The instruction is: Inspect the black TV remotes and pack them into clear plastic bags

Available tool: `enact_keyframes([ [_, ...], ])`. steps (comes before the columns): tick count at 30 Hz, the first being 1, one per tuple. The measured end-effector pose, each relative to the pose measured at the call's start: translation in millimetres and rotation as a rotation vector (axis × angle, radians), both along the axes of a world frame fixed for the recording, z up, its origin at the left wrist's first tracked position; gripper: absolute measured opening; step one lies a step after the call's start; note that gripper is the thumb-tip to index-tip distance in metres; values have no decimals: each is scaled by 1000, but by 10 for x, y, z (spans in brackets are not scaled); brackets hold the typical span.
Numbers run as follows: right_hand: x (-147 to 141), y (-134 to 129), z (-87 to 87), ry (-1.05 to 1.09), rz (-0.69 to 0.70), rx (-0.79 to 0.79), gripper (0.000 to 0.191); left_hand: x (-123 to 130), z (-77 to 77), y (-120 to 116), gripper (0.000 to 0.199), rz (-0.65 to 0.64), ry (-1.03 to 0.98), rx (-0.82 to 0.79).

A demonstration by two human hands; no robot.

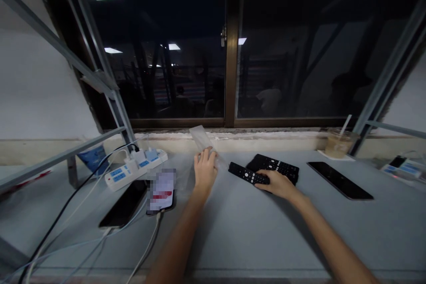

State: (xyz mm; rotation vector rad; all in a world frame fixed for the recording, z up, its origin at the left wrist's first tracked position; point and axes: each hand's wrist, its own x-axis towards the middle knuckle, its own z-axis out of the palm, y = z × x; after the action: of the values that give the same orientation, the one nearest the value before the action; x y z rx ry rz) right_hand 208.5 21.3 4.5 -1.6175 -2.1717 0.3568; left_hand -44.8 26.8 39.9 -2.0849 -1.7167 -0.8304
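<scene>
Near the middle of the table, my left hand (205,171) has its fingers bent over a clear plastic sleeve (200,137). The sleeve sticks out past the fingertips toward the window sill. My right hand (278,184) grips the lower end of a black remote control (244,173), whose far end points left toward the sleeve. Just behind that hand, several more black remotes (282,167) lie side by side on the table, partly hidden by the hand.
A white power strip (116,179) with plugs and cables stands at the left. Before it lie a dark phone (124,204) and a lit phone (163,191), both cabled. On the right are another dark phone (339,180) and a drink cup (337,144) with a straw.
</scene>
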Motion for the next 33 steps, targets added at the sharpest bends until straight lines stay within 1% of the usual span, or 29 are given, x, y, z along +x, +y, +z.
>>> enact_keyframes([
  [3,-8,-19,13,-4,0,6,39,-36,-117,114,29,65,44,-194],
  [4,-11,-25,16,-4,-2,6,39,-49,-170,147,35,103,47,-233],
  [6,-17,-36,20,-2,-14,10,39,-76,-278,196,56,246,24,-289],
  [8,-22,-41,21,1,-23,14,38,-108,-362,223,66,381,-13,-335],
  [10,-24,-40,19,2,-27,14,38,-144,-404,233,64,460,-39,-360],
  [11,-23,-38,17,3,-23,11,38,-163,-409,233,61,473,-48,-367],
  [14,-18,-27,10,4,-20,8,37,-213,-382,230,47,443,-54,-356],
  [18,-13,-24,8,0,-12,10,39,-264,-326,234,39,392,-23,-308],
  [23,-10,-28,8,16,-6,12,39,-307,-299,236,38,343,-60,-328],
  [26,-7,-23,3,24,2,20,39,-318,-273,225,40,300,-100,-308],
  [30,-3,-10,-4,28,14,15,36,-305,-177,182,40,256,-120,-248],
  [33,1,1,-14,26,17,18,36,-274,-84,129,37,228,-120,-211],
])
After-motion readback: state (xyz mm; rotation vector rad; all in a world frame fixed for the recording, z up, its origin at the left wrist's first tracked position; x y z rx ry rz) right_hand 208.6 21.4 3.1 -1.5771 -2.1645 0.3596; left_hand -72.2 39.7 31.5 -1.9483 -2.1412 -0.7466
